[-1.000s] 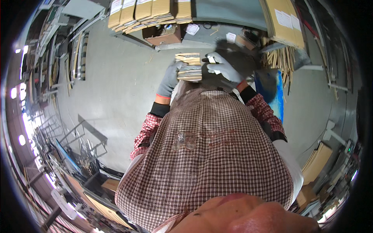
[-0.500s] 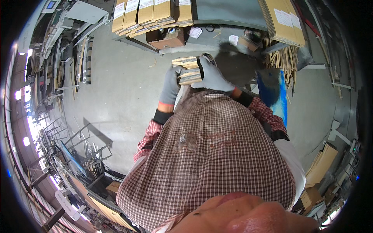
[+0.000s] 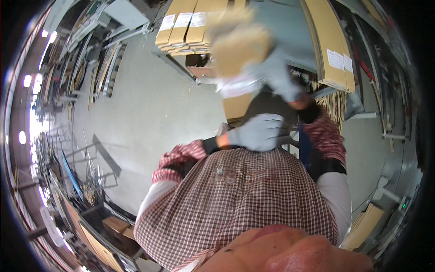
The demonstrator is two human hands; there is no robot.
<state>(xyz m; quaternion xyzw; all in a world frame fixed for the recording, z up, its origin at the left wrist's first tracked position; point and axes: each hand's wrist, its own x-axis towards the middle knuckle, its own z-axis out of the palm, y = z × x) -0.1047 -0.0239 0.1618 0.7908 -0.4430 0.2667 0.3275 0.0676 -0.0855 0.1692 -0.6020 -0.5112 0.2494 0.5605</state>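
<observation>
A bundle of tan folded cardboard (image 3: 240, 50), smeared by motion, is raised in front of me, its upper end over the table's near edge. A whitish band or label crosses its lower part. My right hand (image 3: 276, 77), in a grey glove, is closed on the bundle's right side; its fingers are blurred. Closer to my body, my left hand (image 3: 260, 133), gloved too, is held in front of the checked apron (image 3: 267, 181). Its fingers are pressed together and point right, apart from the bundle. Whatever they may hold is hidden.
Labelled cardboard bundles (image 3: 183, 22) lie on the grey-green table (image 3: 290, 27), with another stack (image 3: 328, 45) at its right. Below are a cardboard box (image 3: 201, 71) and thin strips (image 3: 334, 106). A metal rack (image 3: 97, 158) stands at left.
The cardboard bundle, end-on between both hands before, has swung up and forward with my right hand. My left hand has left it and moved right and back toward my apron.
</observation>
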